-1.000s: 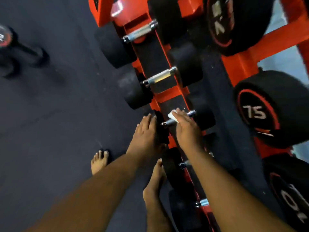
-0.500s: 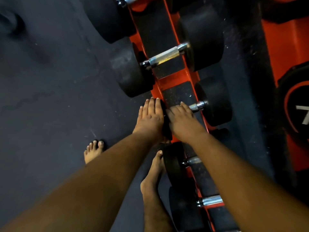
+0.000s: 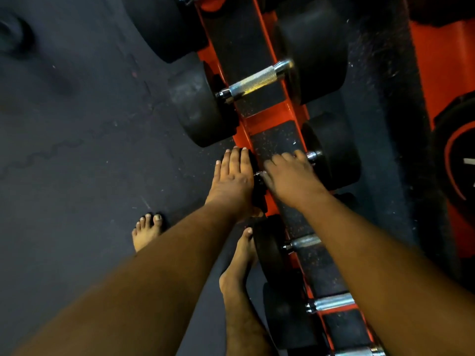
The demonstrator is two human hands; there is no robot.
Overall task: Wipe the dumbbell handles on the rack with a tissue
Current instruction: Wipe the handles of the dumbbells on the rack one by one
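An orange rack [image 3: 267, 116] holds a row of black dumbbells with chrome handles. My right hand [image 3: 290, 176] curls over the handle of a small dumbbell [image 3: 334, 150] and covers nearly all of it. Only the chrome end [image 3: 311, 155] by the right head shows. The tissue is hidden under that hand. My left hand [image 3: 235, 176] lies flat with straight fingers on the same dumbbell's left head, which it mostly hides.
A larger dumbbell with a bare knurled handle [image 3: 254, 82] sits just beyond. Two smaller dumbbell handles [image 3: 305, 241] [image 3: 331, 301] lie nearer me. My bare feet [image 3: 146, 232] [image 3: 241, 258] stand on the dark rubber floor left of the rack. A big red-ringed weight [image 3: 455, 163] is at right.
The white tissue showed under my right fingers a second ago and is now covered. My right hand has slid along the handle toward the right head. The view has moved closer.
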